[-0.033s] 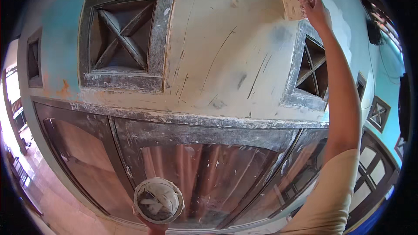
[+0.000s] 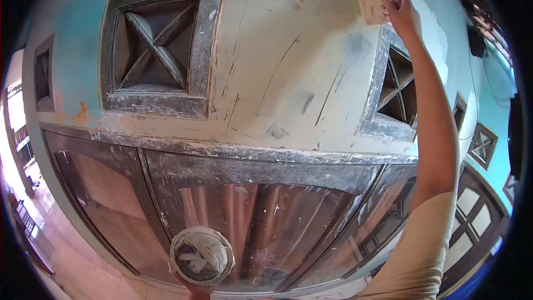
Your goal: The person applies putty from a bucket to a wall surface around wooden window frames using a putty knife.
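High at the right, my right hand (image 2: 402, 14) is closed on a flat tan putty spreader (image 2: 367, 3) with reddish-brown smears. Its sheet lies against or very close to the cream-coated wall (image 2: 277, 72), just above the right wooden vent frame (image 2: 370, 105). Low in the view, my left hand (image 2: 194, 289) holds up a round bowl (image 2: 174, 247) from beneath and its left side. Pale grey-white putty (image 2: 210, 251) lies in the bowl. Most of the left hand's fingers are hidden behind the bowl. Dark scratches and gouges run across the wall between the two vents.
A larger wooden vent frame (image 2: 158, 50) with a crossed centre is set in the wall at upper left. Below runs a worn wooden ledge (image 2: 266, 153) over dark-framed glass panes (image 2: 266, 228). Tiled floor (image 2: 72, 244) shows at lower left, a dark door (image 2: 472, 228) at right.
My right hand and the spreader have shifted very slightly up and to the left. The bowl stays in place.
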`<action>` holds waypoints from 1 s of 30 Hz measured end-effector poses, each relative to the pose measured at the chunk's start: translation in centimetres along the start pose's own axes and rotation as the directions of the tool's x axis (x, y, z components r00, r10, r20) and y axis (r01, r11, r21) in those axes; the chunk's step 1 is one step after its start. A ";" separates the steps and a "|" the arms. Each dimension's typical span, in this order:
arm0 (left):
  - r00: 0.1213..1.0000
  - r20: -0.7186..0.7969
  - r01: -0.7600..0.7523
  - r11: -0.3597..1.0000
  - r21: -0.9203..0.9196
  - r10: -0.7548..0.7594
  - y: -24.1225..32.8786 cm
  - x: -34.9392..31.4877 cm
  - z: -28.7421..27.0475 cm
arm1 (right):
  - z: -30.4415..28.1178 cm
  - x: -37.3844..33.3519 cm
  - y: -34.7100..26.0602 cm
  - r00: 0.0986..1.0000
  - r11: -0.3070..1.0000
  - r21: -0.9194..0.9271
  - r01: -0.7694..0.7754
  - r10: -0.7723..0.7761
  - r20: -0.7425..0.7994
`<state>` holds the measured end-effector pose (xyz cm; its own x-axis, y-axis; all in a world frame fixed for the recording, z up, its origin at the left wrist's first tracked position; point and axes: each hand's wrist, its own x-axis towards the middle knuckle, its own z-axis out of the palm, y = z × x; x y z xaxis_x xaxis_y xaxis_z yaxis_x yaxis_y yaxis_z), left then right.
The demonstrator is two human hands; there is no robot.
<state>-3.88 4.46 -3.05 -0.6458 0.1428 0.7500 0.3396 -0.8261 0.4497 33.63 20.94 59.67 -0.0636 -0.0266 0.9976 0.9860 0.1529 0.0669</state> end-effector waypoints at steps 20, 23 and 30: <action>0.549 0.348 0.768 0.293 -0.570 -0.760 0.5 0.5 -1.0 | -2.0 1.0 3.7 0.955 0.998 -0.068 0.005 -0.025 -0.296; 0.540 0.423 0.748 0.184 -0.638 -0.727 0.1 0.8 -1.7 | -3.7 -4.7 -2.2 0.918 0.974 0.071 0.214 -0.176 -0.356; 0.554 0.292 0.765 0.339 -0.547 -0.780 -0.6 -0.5 1.1 | -4.0 -15.2 -4.3 0.771 0.813 -0.102 0.573 -0.577 -0.270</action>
<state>-2.96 5.46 -3.18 -0.4229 0.8824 0.2062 -0.7533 -0.4688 0.4613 31.00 16.74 44.15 -0.5763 -0.3754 0.7259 0.7810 0.0085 0.6244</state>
